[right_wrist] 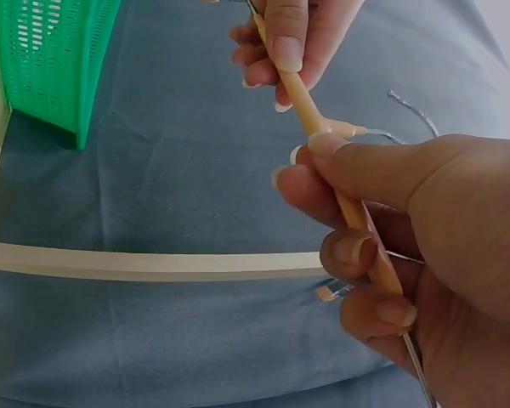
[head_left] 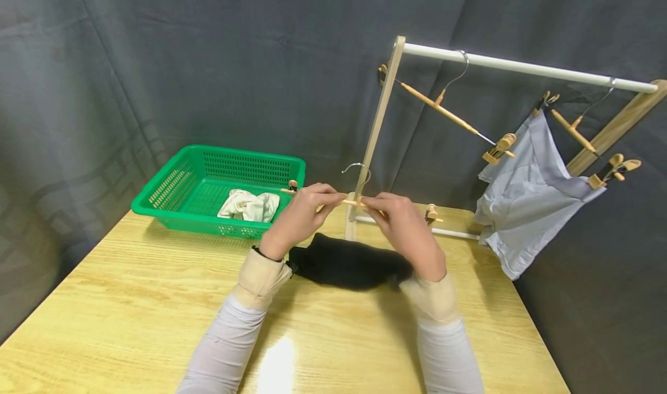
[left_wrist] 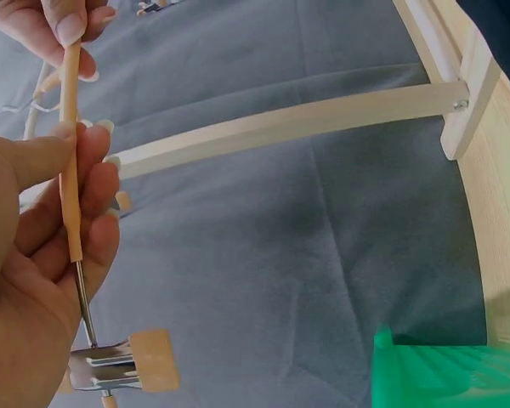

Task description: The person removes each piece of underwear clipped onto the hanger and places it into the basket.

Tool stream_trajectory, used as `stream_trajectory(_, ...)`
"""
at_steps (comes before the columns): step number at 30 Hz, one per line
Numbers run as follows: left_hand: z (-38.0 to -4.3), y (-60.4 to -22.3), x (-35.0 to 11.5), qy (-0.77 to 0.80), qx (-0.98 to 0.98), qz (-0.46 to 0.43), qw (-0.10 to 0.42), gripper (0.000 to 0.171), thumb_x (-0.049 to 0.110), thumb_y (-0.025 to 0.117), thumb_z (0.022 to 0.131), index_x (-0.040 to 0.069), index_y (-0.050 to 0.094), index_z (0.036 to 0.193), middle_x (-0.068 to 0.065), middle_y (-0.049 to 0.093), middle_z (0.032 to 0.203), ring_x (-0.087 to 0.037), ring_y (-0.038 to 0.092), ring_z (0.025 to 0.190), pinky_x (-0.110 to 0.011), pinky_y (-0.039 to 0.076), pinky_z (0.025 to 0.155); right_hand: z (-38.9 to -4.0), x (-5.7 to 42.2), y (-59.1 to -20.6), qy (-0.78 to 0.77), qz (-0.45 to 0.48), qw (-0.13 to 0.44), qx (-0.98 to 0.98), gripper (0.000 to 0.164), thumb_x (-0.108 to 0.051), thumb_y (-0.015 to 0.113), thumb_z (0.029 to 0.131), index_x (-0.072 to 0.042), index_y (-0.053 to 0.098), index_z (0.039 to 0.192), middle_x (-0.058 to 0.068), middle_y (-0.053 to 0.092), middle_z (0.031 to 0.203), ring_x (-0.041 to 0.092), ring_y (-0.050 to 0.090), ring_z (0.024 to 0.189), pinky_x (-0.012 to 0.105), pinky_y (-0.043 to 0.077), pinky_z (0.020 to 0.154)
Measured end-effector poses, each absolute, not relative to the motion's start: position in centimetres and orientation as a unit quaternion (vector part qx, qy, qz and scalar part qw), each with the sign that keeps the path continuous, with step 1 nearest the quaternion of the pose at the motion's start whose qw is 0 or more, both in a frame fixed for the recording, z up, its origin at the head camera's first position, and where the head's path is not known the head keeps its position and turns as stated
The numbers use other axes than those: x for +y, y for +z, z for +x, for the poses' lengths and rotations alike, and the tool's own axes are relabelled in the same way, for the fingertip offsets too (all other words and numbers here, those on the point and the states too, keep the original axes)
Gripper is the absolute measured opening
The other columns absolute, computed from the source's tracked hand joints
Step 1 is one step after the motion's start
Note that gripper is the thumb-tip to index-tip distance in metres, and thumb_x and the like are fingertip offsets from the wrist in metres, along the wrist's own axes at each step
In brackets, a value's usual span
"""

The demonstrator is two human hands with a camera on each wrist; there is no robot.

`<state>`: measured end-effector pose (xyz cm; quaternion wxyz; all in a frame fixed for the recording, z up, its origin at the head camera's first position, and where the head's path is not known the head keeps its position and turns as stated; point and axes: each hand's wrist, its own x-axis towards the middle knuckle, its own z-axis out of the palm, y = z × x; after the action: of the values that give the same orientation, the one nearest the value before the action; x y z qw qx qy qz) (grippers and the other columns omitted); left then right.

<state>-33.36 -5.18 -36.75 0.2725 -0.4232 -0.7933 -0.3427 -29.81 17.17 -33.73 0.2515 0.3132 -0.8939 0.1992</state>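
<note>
My left hand (head_left: 302, 212) and right hand (head_left: 405, 226) each grip the clip hanger (right_wrist: 304, 106), right of the green basket (head_left: 190, 222). Black cloth (head_left: 349, 263) lies right of the basket too

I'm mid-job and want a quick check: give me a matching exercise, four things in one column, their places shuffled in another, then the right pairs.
Things:
1. Lowest hanger
2. Black cloth
3. White cloth
4. Pale garment

Places:
A. On the table
B. Clipped below the rail
C. In the green basket
D. Held by left hand and right hand

Pairs: 1-D, 2-A, 3-C, 4-B
</note>
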Motion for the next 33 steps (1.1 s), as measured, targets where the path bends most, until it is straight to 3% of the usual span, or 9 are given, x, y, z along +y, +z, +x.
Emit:
stream_trajectory(5,-33.2,-36.7,-4.8,-0.341,-0.786,-0.422,0.296,0.021,0.013,0.063,0.089,0.007,0.07,0.108,-0.002,0.063,0.099,-0.015,0.054,0.096,-0.026,0.047,0.083,-29.8,17.6,-33.6,0.212,0.322,0.258,-0.886,0.021,-0.013,0.067,0.086,-0.012,0.072,0.106,-0.004,0.064,0.081,0.008,0.044,0.057,0.023,0.039,0.052)
stream_trajectory(10,-32.9,-36.3,-4.4,-0.345,-0.761,-0.437,0.333,0.022,0.012,0.068,0.086,0.007,0.071,0.107,-0.002,0.063,0.105,-0.018,0.053,0.106,-0.034,0.037,0.098,-29.7,18.2,-33.4,0.215,0.308,0.261,-0.889,0.022,-0.012,0.068,0.085,-0.012,0.072,0.107,-0.004,0.065,0.082,0.009,0.044,0.056,0.024,0.038,0.051)
stream_trajectory(15,-32.1,-36.0,-3.8,-0.355,-0.757,-0.438,0.33,0.02,0.017,0.066,0.087,0.011,0.073,0.105,0.0,0.065,0.102,-0.015,0.057,0.1,-0.036,0.039,0.094,-29.6,19.1,-33.0,0.224,0.28,0.263,-0.896,0.023,-0.012,0.069,0.085,-0.013,0.072,0.107,-0.005,0.065,0.081,0.01,0.044,0.055,0.025,0.038,0.05)
stream_trajectory(20,-31.2,-36.0,-2.7,-0.34,-0.819,-0.417,0.2,0.027,0.028,0.054,0.095,0.012,0.069,0.111,0.001,0.064,0.109,-0.012,0.059,0.101,-0.027,0.047,0.085,-29.8,20.1,-32.8,0.222,0.259,0.265,-0.902,0.024,-0.012,0.068,0.085,-0.014,0.072,0.108,-0.005,0.066,0.084,0.009,0.047,0.057,0.025,0.04,0.05)
stream_trajectory(25,-30.7,-37.8,-0.7,-0.246,-0.885,-0.391,0.06,0.039,0.029,0.048,0.097,0.007,0.053,0.13,-0.01,0.052,0.122,-0.018,0.056,0.099,-0.03,0.048,0.085,-29.8,20.7,-32.7,0.221,0.25,0.265,-0.905,0.023,-0.012,0.068,0.085,-0.015,0.072,0.107,-0.006,0.066,0.084,0.009,0.047,0.057,0.026,0.04,0.05)
stream_trajectory(30,-30.3,-40.9,1.6,-0.179,-0.928,-0.323,-0.054,0.069,0.036,0.055,0.093,0.024,0.017,0.149,-0.019,0.021,0.146,-0.031,0.042,0.122,-0.04,0.052,0.077,-29.9,21.0,-32.8,0.22,0.25,0.261,-0.906,0.022,-0.013,0.067,0.086,-0.015,0.072,0.107,-0.006,0.066,0.083,0.009,0.045,0.056,0.025,0.037,0.049)
stream_trajectory(33,-30.2,-42.8,2.5,-0.137,-0.946,-0.276,-0.097,0.083,0.034,0.067,0.085,0.036,0.014,0.149,-0.016,0.013,0.15,-0.036,0.035,0.126,-0.046,0.052,0.073,-29.9,21.0,-32.7,0.219,0.251,0.263,-0.905,0.022,-0.013,0.067,0.086,-0.014,0.072,0.108,-0.004,0.067,0.083,0.01,0.045,0.055,0.025,0.037,0.049)
